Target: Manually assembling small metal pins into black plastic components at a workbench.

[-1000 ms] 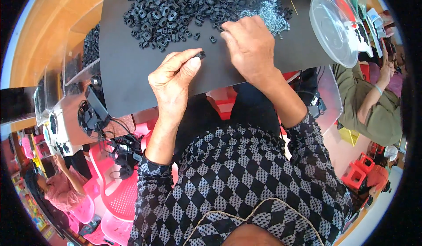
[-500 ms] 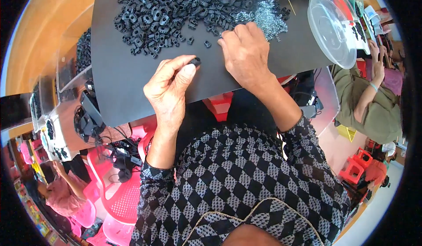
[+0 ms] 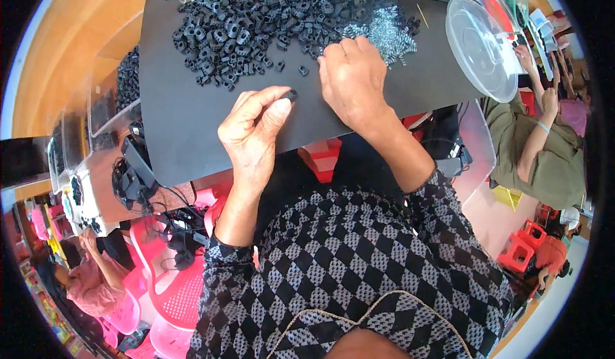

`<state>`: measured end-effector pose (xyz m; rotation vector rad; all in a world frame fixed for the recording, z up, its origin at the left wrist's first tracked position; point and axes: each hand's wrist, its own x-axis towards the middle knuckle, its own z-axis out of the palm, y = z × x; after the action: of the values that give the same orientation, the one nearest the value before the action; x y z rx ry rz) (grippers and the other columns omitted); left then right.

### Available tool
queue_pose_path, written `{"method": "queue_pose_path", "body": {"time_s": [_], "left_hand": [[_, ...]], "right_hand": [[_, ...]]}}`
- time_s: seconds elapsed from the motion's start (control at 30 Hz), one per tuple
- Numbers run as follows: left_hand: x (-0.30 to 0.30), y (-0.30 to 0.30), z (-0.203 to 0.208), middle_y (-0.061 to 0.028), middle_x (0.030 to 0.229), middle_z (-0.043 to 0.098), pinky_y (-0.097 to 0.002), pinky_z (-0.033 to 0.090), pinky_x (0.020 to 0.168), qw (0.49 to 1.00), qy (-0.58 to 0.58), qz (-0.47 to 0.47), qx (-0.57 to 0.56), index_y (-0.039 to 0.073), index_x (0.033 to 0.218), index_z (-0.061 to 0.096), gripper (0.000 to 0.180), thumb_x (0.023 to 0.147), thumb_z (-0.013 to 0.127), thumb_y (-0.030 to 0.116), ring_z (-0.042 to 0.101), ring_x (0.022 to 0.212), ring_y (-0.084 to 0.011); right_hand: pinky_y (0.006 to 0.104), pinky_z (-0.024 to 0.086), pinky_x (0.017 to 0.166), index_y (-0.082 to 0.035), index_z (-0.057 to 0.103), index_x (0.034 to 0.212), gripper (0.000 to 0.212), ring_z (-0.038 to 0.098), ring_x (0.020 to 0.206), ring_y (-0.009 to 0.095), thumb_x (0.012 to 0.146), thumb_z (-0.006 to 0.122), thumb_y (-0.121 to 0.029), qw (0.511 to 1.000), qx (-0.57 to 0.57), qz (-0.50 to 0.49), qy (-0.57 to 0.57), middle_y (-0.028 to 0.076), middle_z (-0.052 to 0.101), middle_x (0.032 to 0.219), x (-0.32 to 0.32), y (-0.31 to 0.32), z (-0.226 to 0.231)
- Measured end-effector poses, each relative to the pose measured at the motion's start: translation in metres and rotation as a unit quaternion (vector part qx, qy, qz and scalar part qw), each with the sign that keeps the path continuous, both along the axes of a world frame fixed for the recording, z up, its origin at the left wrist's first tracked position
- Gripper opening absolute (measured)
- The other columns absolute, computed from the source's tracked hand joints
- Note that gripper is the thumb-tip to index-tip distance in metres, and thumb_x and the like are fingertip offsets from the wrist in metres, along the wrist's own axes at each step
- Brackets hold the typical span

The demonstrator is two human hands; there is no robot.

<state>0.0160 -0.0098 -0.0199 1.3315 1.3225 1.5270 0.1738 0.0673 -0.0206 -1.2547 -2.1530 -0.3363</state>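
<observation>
My left hand [image 3: 251,134] pinches a small black plastic cord lock piece [image 3: 293,95] between thumb and forefinger, just above the dark tabletop [image 3: 182,125]. My right hand [image 3: 354,88] is curled closed at the near edge of a heap of small metal springs [image 3: 389,33]. Its fingertips are turned away beneath the hand, so whatever they hold is hidden. Beyond both hands spreads a large pile of black cord lock pieces [image 3: 224,35]. One loose black piece [image 3: 303,70] lies on the table between my hands.
A clear round plastic lid [image 3: 480,51] rests at the table's right end, near a thin yellowish stick [image 3: 423,15]. Clear bins of black parts [image 3: 128,77] stand to the left. Cables and black devices [image 3: 182,231] sit below the left edge. Other people work on both sides.
My left hand has shifted slightly to the right with the black piece still pinched. My right hand has moved a little left and stays curled by the springs. The whole view has tilted slightly.
</observation>
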Motion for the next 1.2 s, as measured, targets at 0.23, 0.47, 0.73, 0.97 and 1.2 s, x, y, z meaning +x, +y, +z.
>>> {"method": "queue_pose_path", "body": {"time_s": [0.23,0.47,0.73,0.97,1.2], "left_hand": [[-0.002,-0.005,0.002,-0.0082,0.086,0.064,-0.0236,0.048,0.076,1.0,0.004,0.001,0.009,-0.004,0.097,0.068,0.018,0.08,0.068,0.002,0.061,0.079,-0.0144],[-0.003,-0.003,-0.008,-0.0082,0.088,0.065,-0.0239,0.049,0.076,0.999,-0.035,0.003,-0.009,-0.004,0.097,0.068,0.018,0.079,0.069,0.002,0.062,0.081,-0.015],[-0.017,0.0,-0.032,-0.0052,0.091,0.065,-0.0224,0.046,0.079,0.997,-0.072,-0.028,-0.012,-0.001,0.098,0.069,0.019,0.079,0.069,0.002,0.059,0.084,-0.0124],[-0.013,0.003,-0.038,-0.0039,0.085,0.062,-0.0215,0.045,0.07,0.998,0.012,-0.034,0.055,0.001,0.097,0.07,0.018,0.079,0.069,0.003,0.055,0.078,-0.0114],[-0.013,0.004,-0.038,-0.0041,0.084,0.062,-0.0221,0.045,0.07,0.998,0.005,-0.044,0.048,0.001,0.096,0.07,0.018,0.078,0.069,0.002,0.055,0.078,-0.0122]], "right_hand": [[0.039,0.045,0.059,-0.005,0.056,0.068,0.016,0.053,0.068,0.028,0.068,0.071,-0.011,0.999,0.014,-0.003,0.03,0.01,0.054,0.069,-0.004,-0.006,0.005],[0.04,0.045,0.059,-0.005,0.056,0.067,0.015,0.054,0.069,0.028,0.068,0.069,-0.011,0.999,-0.003,0.013,0.048,0.01,0.055,0.068,-0.004,-0.002,-0.005],[0.0281,0.045,0.053,0.0,0.063,0.075,0.013,0.056,0.058,0.011,0.074,0.067,-0.012,0.814,-0.394,0.152,0.4,0.006,0.059,0.061,-0.006,-0.035,0.007],[0.0243,0.043,0.051,0.004,0.064,0.075,0.017,0.052,0.057,0.006,0.078,0.065,-0.013,0.822,-0.426,0.187,0.328,0.002,0.058,0.06,-0.002,-0.028,0.004],[0.024,0.042,0.049,0.004,0.064,0.075,0.02,0.052,0.058,0.005,0.079,0.067,-0.016,0.807,-0.442,0.174,0.352,0.002,0.059,0.06,-0.006,-0.028,0.001]]}}
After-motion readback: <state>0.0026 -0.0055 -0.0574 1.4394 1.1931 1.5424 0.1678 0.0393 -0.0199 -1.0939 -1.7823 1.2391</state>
